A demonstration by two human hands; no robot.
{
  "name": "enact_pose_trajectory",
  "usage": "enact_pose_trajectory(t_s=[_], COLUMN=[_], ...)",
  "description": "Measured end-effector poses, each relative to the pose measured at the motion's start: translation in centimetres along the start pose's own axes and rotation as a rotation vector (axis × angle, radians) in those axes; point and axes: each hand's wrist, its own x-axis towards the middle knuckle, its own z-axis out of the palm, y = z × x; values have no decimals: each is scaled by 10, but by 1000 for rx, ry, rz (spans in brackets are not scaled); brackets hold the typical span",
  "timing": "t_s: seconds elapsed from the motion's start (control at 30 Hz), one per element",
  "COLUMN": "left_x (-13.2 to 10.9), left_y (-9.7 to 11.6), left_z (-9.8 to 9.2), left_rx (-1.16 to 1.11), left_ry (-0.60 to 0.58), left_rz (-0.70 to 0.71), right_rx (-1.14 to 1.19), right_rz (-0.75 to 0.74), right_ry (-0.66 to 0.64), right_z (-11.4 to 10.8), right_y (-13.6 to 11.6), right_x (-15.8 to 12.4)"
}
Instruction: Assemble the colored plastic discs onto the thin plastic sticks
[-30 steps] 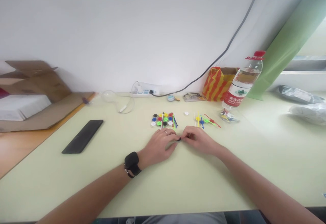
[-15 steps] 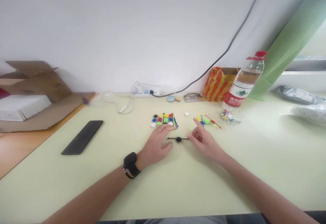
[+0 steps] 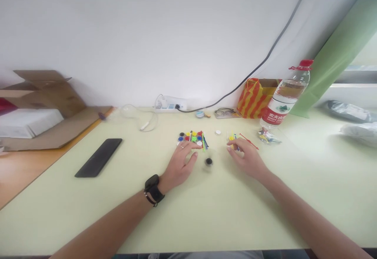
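A small spinner with a black hub [image 3: 209, 161] stands on the table between my hands; its black pointer is smeared to a faint blur. My left hand [image 3: 183, 163] lies to its left, holding nothing, fingers apart, beside several coloured round pieces [image 3: 193, 138]. Thin green and blue sticks [image 3: 204, 141] lie at the right end of that group. To the spinner's right, my right hand [image 3: 247, 159] is apart from it, thumb and fingers spread with nothing visible between them. It partly covers yellow and blue pieces [image 3: 232, 137] and a red pointer [image 3: 249, 141].
Behind the spinner lies a white disc [image 3: 218, 132]. A plastic bag of small parts [image 3: 269, 136], a water bottle [image 3: 284, 100] and a striped bag [image 3: 252, 98] stand or lie at the back right. On the left are a dark flat case [image 3: 98, 157] and a cardboard box [image 3: 47, 90].
The black pointer, sharp and level before, is now blurred as it spins. My right hand has drawn back to the right, away from it. My left hand has moved slightly left of it.
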Motion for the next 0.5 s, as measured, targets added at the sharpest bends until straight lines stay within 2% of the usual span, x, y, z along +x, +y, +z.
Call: enact_pose_trajectory(t_s=[0.1, 0.2, 0.5], left_x=[1, 2, 2], left_y=[-1, -1, -3], left_z=[0, 1, 1], left_rx=[-7, -10, -14], left_ry=[21, 22, 9], left_rz=[-17, -25, -27], right_rx=[-214, -356, -467], right_rz=[-101, -121, -81], right_ry=[6, -6, 59], right_z=[6, 8, 2], right_y=[12, 19, 38], right_x=[0, 1, 3])
